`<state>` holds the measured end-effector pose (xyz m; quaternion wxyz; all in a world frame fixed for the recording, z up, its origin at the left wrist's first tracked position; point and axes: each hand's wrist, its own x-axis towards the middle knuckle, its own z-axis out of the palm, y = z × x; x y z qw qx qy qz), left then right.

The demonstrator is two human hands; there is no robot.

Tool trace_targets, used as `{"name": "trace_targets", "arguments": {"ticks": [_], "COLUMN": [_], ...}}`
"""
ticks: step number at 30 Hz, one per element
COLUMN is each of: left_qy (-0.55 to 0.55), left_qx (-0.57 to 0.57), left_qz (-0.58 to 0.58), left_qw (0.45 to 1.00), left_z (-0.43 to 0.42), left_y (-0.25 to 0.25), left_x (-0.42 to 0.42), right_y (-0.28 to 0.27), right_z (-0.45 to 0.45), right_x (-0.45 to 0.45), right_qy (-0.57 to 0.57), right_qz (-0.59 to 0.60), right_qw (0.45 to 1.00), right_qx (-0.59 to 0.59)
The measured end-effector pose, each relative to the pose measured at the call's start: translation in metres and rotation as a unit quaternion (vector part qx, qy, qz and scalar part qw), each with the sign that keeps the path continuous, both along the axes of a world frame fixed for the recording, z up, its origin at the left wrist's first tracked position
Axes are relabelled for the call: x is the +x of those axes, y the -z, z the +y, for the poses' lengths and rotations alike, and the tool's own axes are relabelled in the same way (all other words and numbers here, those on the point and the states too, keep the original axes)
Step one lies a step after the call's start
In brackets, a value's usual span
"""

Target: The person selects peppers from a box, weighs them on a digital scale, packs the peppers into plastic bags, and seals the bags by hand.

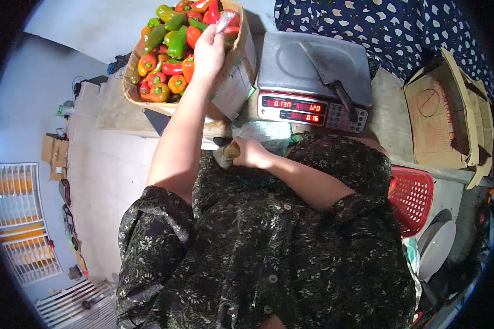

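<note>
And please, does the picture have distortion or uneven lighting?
Head view: strong fisheye bending, corners black. Head view: peppers brightly lit and fairly sharp, scale display glowing red, its small labels too small to read.

- Red scale display [294, 110]: 0.137 and 1.20 above, 0.16 below.
- Cardboard box [436, 123] at right: apparently "OMTKON E", further letters unclear.
- Keypad [337, 116]: markings too small to read.
</note>
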<state>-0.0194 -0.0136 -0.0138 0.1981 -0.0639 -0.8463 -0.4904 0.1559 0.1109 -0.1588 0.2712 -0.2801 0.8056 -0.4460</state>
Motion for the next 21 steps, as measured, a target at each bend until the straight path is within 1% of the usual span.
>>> {"name": "trace_targets", "arguments": {"ticks": [2, 3, 4, 5, 6, 7, 9, 10, 11, 12, 13, 14, 15, 16, 17, 18, 19, 21], "left_qy": [-0.002, 0.002, 0.008, 0.009, 0.016, 0.029, -0.003, -0.005, -0.014, -0.043, -0.036, -0.005, -0.019, 0.002, 0.017, 0.01, 0.001, 0.011], "left_qx": [-0.004, -0.004, -0.006, 0.001, 0.013, 0.028, -0.062, -0.08, -0.143, -0.134, -0.126, -0.116, -0.092, -0.032, 0.025, 0.021, 0.018, 0.003], "left_qz": [-0.02, -0.023, -0.025, -0.003, 0.017, 0.036, 0.038, 0.077, 0.07, 0.067, 0.039, 0.057, 0.031, 0.002, -0.023, -0.031, -0.037, -0.085], "left_qw": [1.0, 1.0, 1.0, 1.0, 1.0, 0.999, 0.997, 0.994, 0.987, 0.988, 0.991, 0.992, 0.995, 0.999, 0.999, 0.999, 0.999, 0.996], "left_z": [-0.004, -0.006, -0.007, -0.009, -0.01, -0.008, -0.017, -0.03, -0.035, -0.026, -0.043, -0.032, -0.036, -0.037, -0.035, -0.027, -0.022, -0.058], "left_y": [-0.001, -0.002, -0.002, -0.002, 0.002, 0.006, 0.009, 0.017, 0.01, 0.008, 0.02, 0.02, 0.015, 0.016, 0.014, 0.008, 0.004, 0.01], "left_x": [0.003, 0.003, 0.001, -0.001, -0.002, -0.004, -0.008, -0.021, -0.021, -0.014, -0.024, -0.015, -0.011, -0.01, -0.011, -0.007, -0.003, -0.026], "right_y": [0.004, -0.004, -0.01, -0.017, -0.03, -0.049, -0.1, -0.117, -0.127, -0.134, -0.14, -0.146, -0.147, -0.149, -0.129, -0.11, -0.085, -0.035], "right_z": [0.005, 0.014, 0.027, 0.044, 0.071, 0.104, 0.179, 0.223, 0.265, 0.309, 0.347, 0.385, 0.409, 0.436, 0.47, 0.504, 0.522, 0.556], "right_x": [-0.004, -0.011, -0.017, -0.021, -0.022, -0.022, -0.015, -0.005, 0.008, 0.021, 0.043, 0.066, 0.089, 0.115, 0.136, 0.157, 0.177, 0.216], "right_qy": [0.033, 0.009, 0.02, 0.033, 0.033, 0.04, 0.041, 0.056, 0.071, 0.079, 0.119, 0.161, 0.235, 0.301, 0.359, 0.416, 0.438, 0.481], "right_qz": [0.016, -0.032, -0.107, -0.184, -0.238, -0.283, -0.274, -0.244, -0.214, -0.024, 0.031, 0.087, 0.016, -0.039, -0.063, -0.082, -0.085, -0.093], "right_qw": [0.998, 0.999, 0.993, 0.981, 0.958, 0.92, 0.917, 0.915, 0.91, 0.94, 0.929, 0.914, 0.864, 0.8, 0.758, 0.71, 0.704, 0.69], "right_qx": [-0.044, -0.039, -0.042, -0.043, -0.157, -0.269, -0.287, -0.317, -0.349, -0.332, -0.35, -0.361, -0.445, -0.518, -0.541, -0.562, -0.553, -0.533]}}
